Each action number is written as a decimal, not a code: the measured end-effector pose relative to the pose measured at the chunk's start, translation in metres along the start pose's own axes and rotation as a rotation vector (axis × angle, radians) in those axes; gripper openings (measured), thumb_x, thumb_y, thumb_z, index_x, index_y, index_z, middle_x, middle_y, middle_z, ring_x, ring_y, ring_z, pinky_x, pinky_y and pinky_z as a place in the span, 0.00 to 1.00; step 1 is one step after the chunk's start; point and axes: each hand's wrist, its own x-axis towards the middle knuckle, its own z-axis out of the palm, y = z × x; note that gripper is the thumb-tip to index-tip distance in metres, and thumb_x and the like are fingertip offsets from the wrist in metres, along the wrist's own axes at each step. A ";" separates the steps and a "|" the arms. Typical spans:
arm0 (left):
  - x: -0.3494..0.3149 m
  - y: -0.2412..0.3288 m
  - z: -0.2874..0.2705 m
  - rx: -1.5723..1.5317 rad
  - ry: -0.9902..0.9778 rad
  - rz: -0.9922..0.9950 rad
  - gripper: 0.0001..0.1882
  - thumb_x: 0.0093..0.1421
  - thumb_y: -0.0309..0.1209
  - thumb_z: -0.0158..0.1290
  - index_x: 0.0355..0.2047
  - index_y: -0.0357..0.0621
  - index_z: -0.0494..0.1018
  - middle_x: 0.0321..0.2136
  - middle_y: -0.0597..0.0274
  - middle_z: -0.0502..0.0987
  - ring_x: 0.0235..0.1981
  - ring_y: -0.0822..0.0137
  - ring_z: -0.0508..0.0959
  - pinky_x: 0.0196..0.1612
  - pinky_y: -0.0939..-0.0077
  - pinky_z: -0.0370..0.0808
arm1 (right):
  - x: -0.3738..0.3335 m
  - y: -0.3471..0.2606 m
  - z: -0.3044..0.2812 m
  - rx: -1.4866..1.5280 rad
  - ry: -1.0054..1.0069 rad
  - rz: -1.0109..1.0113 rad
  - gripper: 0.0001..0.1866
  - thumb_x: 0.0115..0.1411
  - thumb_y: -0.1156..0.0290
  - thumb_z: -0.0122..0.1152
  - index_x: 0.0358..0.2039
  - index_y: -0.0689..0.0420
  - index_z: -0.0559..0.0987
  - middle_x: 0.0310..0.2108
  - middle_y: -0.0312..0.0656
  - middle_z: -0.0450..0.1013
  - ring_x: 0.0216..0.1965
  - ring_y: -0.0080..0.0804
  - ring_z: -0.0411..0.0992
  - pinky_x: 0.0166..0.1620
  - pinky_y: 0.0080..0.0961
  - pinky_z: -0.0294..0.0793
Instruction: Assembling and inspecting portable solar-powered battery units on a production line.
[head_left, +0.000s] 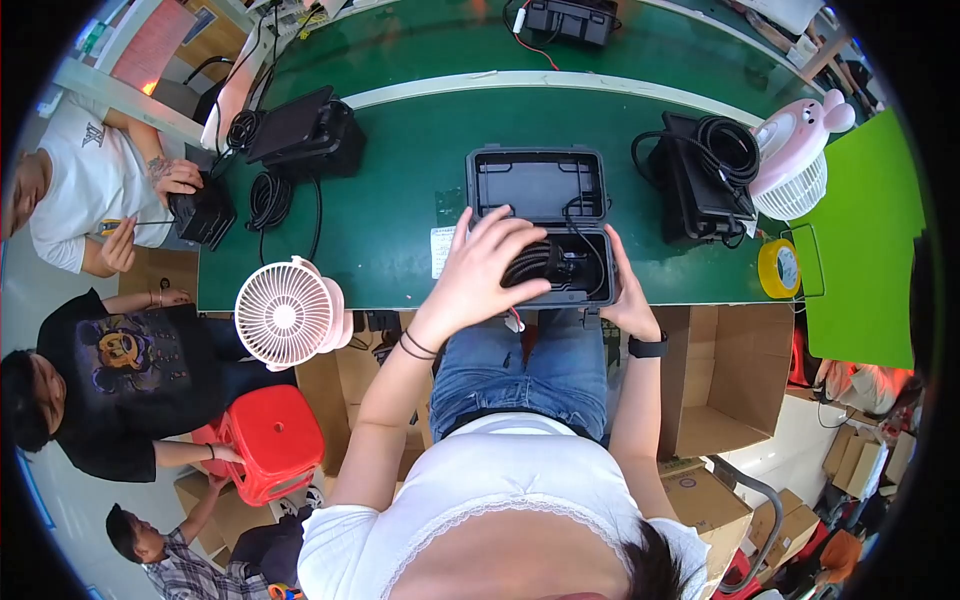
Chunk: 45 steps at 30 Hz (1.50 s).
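Pink fan (285, 314) and red stool (272, 442) at left — yellow tape roll (770, 268) at right.

Green workbench (390, 195), open dark case (545, 188), white paper slip (438, 262), coiled black cable (268, 200), yellow tape roll (768, 268)

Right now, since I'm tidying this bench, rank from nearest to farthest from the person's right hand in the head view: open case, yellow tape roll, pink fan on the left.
1. Open case: against the right hand, on its left.
2. Yellow tape roll: to its right.
3. Pink fan: far left, past the left hand.
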 end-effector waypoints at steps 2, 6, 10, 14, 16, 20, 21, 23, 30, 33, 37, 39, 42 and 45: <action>-0.005 0.000 0.008 0.025 0.060 0.004 0.25 0.52 0.44 0.61 0.49 0.49 0.73 0.48 0.60 0.74 0.59 0.53 0.66 0.64 0.43 0.50 | 0.000 0.000 0.001 0.018 0.000 0.008 0.62 0.29 0.94 0.55 0.69 0.57 0.44 0.69 0.42 0.43 0.70 0.30 0.43 0.67 0.25 0.44; -0.008 0.000 0.011 -0.008 0.191 0.049 0.19 0.53 0.33 0.61 0.46 0.45 0.74 0.44 0.59 0.76 0.53 0.54 0.72 0.60 0.50 0.61 | -0.001 0.004 -0.001 0.001 0.009 -0.004 0.62 0.29 0.94 0.56 0.69 0.58 0.44 0.69 0.42 0.44 0.69 0.30 0.43 0.67 0.25 0.44; -0.015 0.000 0.013 -0.140 0.504 0.009 0.16 0.50 0.25 0.61 0.41 0.41 0.76 0.42 0.55 0.75 0.40 0.55 0.77 0.41 0.67 0.76 | 0.000 0.002 -0.001 -0.072 0.015 -0.029 0.62 0.29 0.94 0.56 0.69 0.58 0.44 0.69 0.42 0.44 0.69 0.30 0.43 0.67 0.24 0.44; -0.034 -0.013 0.006 -0.246 0.816 -0.201 0.14 0.59 0.22 0.52 0.47 0.37 0.70 0.47 0.52 0.69 0.47 0.61 0.72 0.50 0.72 0.70 | 0.000 -0.001 0.001 -0.024 0.012 -0.013 0.62 0.29 0.94 0.57 0.69 0.58 0.45 0.69 0.42 0.45 0.69 0.29 0.43 0.67 0.24 0.45; -0.040 -0.027 0.002 -0.399 0.938 -0.360 0.16 0.64 0.25 0.46 0.51 0.36 0.64 0.49 0.54 0.67 0.50 0.65 0.69 0.53 0.74 0.66 | 0.001 -0.006 0.004 -0.052 0.017 -0.028 0.62 0.29 0.94 0.58 0.69 0.58 0.45 0.68 0.42 0.45 0.69 0.29 0.45 0.67 0.23 0.45; -0.066 -0.076 -0.008 -0.389 0.728 -0.605 0.20 0.66 0.30 0.46 0.56 0.36 0.61 0.51 0.49 0.65 0.52 0.61 0.67 0.55 0.69 0.65 | 0.001 0.001 0.000 -0.032 0.028 0.008 0.67 0.26 0.87 0.71 0.69 0.60 0.44 0.70 0.43 0.41 0.70 0.31 0.42 0.68 0.26 0.43; -0.075 -0.085 -0.008 -0.195 0.551 -0.643 0.21 0.65 0.31 0.48 0.56 0.37 0.61 0.51 0.46 0.65 0.53 0.57 0.68 0.56 0.67 0.65 | 0.001 0.001 0.000 -0.035 0.033 -0.001 0.67 0.26 0.87 0.71 0.69 0.60 0.44 0.70 0.43 0.41 0.70 0.31 0.42 0.68 0.26 0.43; -0.079 -0.077 -0.006 0.369 0.501 -0.547 0.21 0.60 0.29 0.53 0.54 0.41 0.66 0.49 0.47 0.65 0.51 0.49 0.68 0.55 0.63 0.66 | 0.001 -0.001 0.001 -0.038 0.038 -0.009 0.67 0.26 0.88 0.71 0.69 0.60 0.44 0.70 0.43 0.41 0.70 0.31 0.42 0.68 0.26 0.42; -0.093 -0.021 0.004 0.483 0.226 0.401 0.16 0.53 0.34 0.58 0.44 0.64 0.76 0.45 0.73 0.73 0.40 0.77 0.71 0.41 0.73 0.66 | 0.000 0.000 0.000 0.008 0.033 0.008 0.62 0.30 0.93 0.62 0.69 0.59 0.45 0.69 0.42 0.45 0.69 0.31 0.46 0.67 0.25 0.45; -0.087 -0.003 0.018 0.551 0.188 0.502 0.16 0.50 0.35 0.58 0.40 0.68 0.79 0.44 0.81 0.75 0.45 0.82 0.67 0.42 0.79 0.59 | 0.001 0.000 0.000 -0.020 0.025 -0.005 0.62 0.30 0.93 0.59 0.69 0.59 0.45 0.69 0.43 0.45 0.69 0.31 0.44 0.67 0.25 0.44; -0.072 -0.007 0.014 0.381 0.207 0.614 0.10 0.48 0.35 0.60 0.33 0.59 0.80 0.36 0.79 0.77 0.35 0.79 0.73 0.36 0.80 0.61 | 0.000 0.004 -0.003 -0.012 0.031 -0.010 0.61 0.29 0.93 0.55 0.69 0.58 0.45 0.69 0.43 0.44 0.70 0.31 0.40 0.68 0.24 0.42; -0.062 -0.002 0.016 0.317 0.309 0.607 0.10 0.46 0.34 0.62 0.31 0.56 0.79 0.32 0.79 0.77 0.30 0.78 0.74 0.32 0.81 0.64 | 0.001 0.005 -0.002 -0.003 0.027 -0.012 0.61 0.29 0.93 0.54 0.69 0.58 0.45 0.69 0.43 0.44 0.71 0.31 0.39 0.68 0.24 0.41; -0.049 0.002 0.010 0.230 0.141 0.581 0.08 0.46 0.34 0.61 0.29 0.52 0.78 0.33 0.78 0.76 0.33 0.77 0.73 0.35 0.82 0.68 | 0.000 0.006 -0.002 0.000 0.023 -0.020 0.61 0.29 0.94 0.54 0.69 0.58 0.45 0.69 0.43 0.43 0.71 0.31 0.40 0.68 0.24 0.41; -0.048 -0.005 0.011 0.431 -0.052 0.655 0.09 0.45 0.33 0.60 0.29 0.49 0.78 0.37 0.77 0.75 0.36 0.76 0.71 0.36 0.82 0.67 | 0.001 0.001 0.001 -0.011 0.018 -0.033 0.61 0.29 0.94 0.54 0.69 0.58 0.45 0.69 0.42 0.44 0.70 0.31 0.42 0.67 0.25 0.43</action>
